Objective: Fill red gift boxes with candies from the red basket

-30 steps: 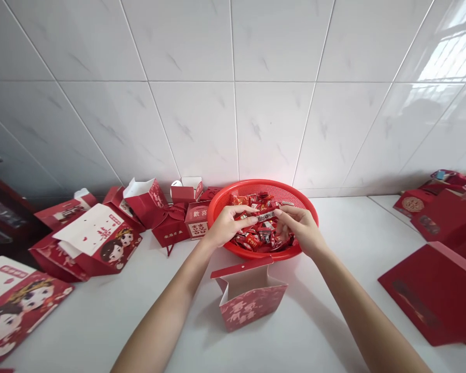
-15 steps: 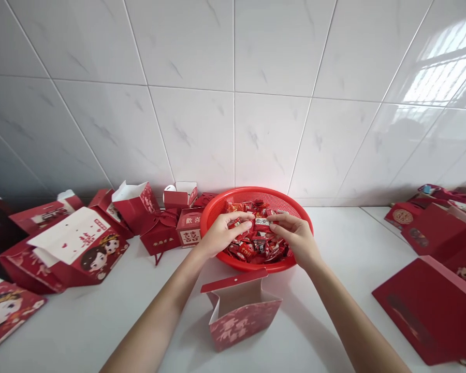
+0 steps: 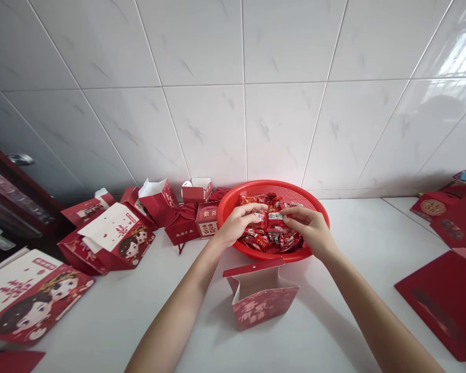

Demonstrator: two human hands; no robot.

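Observation:
A red plastic basket [image 3: 320,210] holds many red wrapped candies [image 3: 258,241]. Over its left part, my left hand [image 3: 236,225] pinches a red candy [image 3: 261,216] between thumb and index finger. My right hand [image 3: 312,228] comes in from the right, its thumb and finger closed on the right end of a candy with a white label [image 3: 275,216]. The two hands are a short gap apart. In front of the basket a red paper box [image 3: 266,305] stands with its top open and its flap folded back toward the basket.
Several red gift boxes [image 3: 155,202] are grouped left of the basket. A larger box with cartoon faces [image 3: 34,295] lies nearer at the left. At the right are a flat red box [image 3: 442,300] and more red packaging [image 3: 435,207]. A tiled wall [image 3: 279,129] rises behind the white counter [image 3: 357,233].
The view has shifted, so the basket and boxes appear further right and slightly higher. The fingers of my left hand are a little further from the white-labelled candy.

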